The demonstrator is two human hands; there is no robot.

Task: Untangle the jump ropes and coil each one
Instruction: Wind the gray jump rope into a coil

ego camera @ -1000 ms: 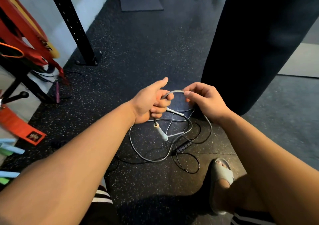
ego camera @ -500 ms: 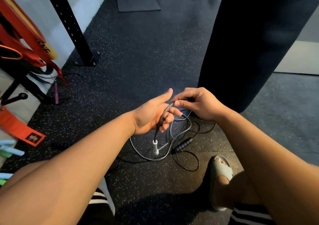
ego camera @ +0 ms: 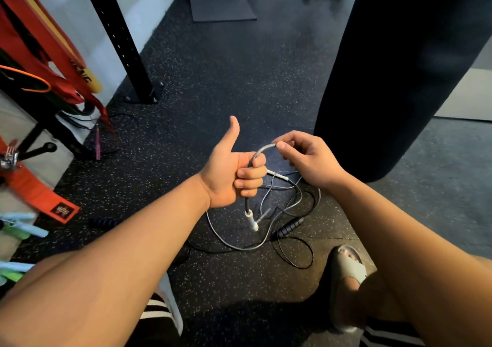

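A grey jump rope (ego camera: pixel 226 240) and a black jump rope (ego camera: pixel 306 256) lie tangled on the speckled floor between my arms. My left hand (ego camera: pixel 234 171) is fisted around the grey rope, thumb up; a white handle (ego camera: pixel 251 220) hangs below the fist. My right hand (ego camera: pixel 306 157) pinches the same grey rope where it arches out of the fist. A second white handle (ego camera: pixel 278 175) shows between my hands. The black rope's ribbed handle (ego camera: pixel 290 227) rests on the floor; another dark handle (ego camera: pixel 103 223) lies left of my forearm.
A black punching bag (ego camera: pixel 394 67) hangs close behind my right hand. A black rack post (ego camera: pixel 119 40) is bolted to the floor at the left, with red straps (ego camera: pixel 40 40) and gear beside it. My sandalled foot (ego camera: pixel 346 280) stands near the ropes.
My left hand closed into a fist around the grey rope and raised its thumb. My right hand drew the rope up into an arch and shifted right.
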